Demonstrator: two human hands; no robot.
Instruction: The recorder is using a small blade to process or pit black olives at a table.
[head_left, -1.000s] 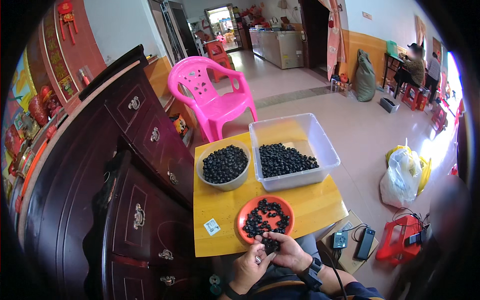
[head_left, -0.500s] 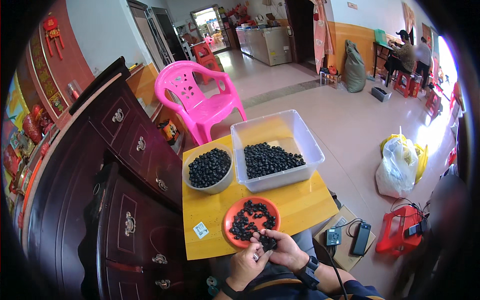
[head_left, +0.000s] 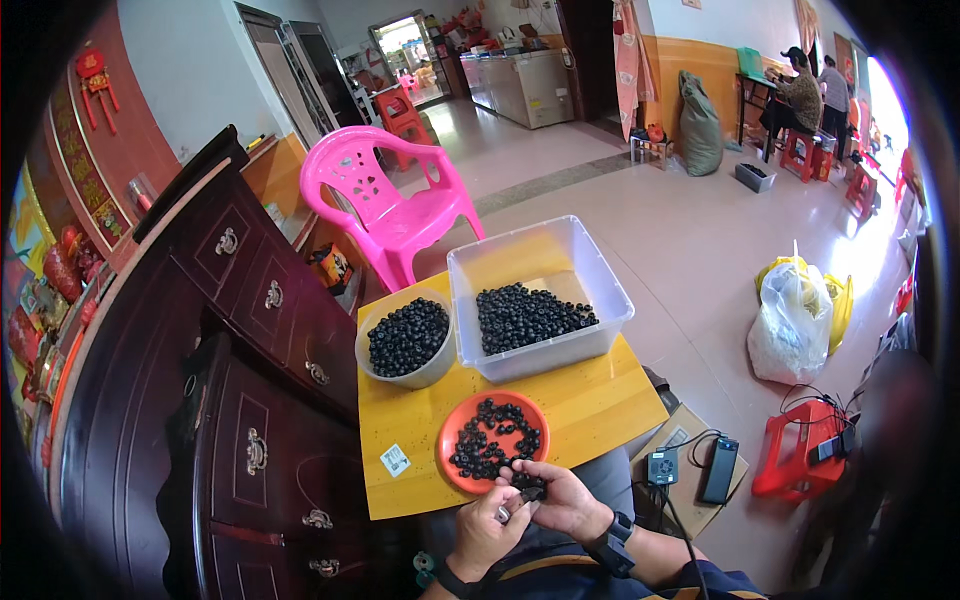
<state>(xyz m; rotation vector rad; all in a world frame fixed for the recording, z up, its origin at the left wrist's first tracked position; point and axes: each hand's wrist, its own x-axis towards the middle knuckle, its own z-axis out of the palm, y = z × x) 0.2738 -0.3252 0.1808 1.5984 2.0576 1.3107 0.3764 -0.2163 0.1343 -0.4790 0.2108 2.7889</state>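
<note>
Small round black bead-like pieces [head_left: 503, 412] lie scattered on an orange plate [head_left: 542, 445] at the front of a yellow table. Just past the plate's near rim, my right hand [head_left: 572, 508] is turned palm up, its fingers curled around several of the same black pieces [head_left: 528, 485]. My left hand [head_left: 484, 535] meets it from the left, fingers closed in a pinch against those pieces. Something small and silvery shows at the left fingers; what it is I cannot make out. Behind the plate stand a round tub [head_left: 431, 374] and a rectangular clear bin [head_left: 545, 358], both holding more black pieces.
A dark wooden cabinet [head_left: 265, 400] borders the yellow table [head_left: 600, 395] on the left. Behind is a pink chair [head_left: 410, 220]. To the right are a cardboard box [head_left: 690, 430] with cabled devices, a red stool [head_left: 790, 460] and a white bag [head_left: 790, 325]. Two people are farther back.
The whole view has shifted slightly, so the table and containers appear a little farther left. Both hands stay together near the plate, with the fingers slightly moved around the black pieces.
</note>
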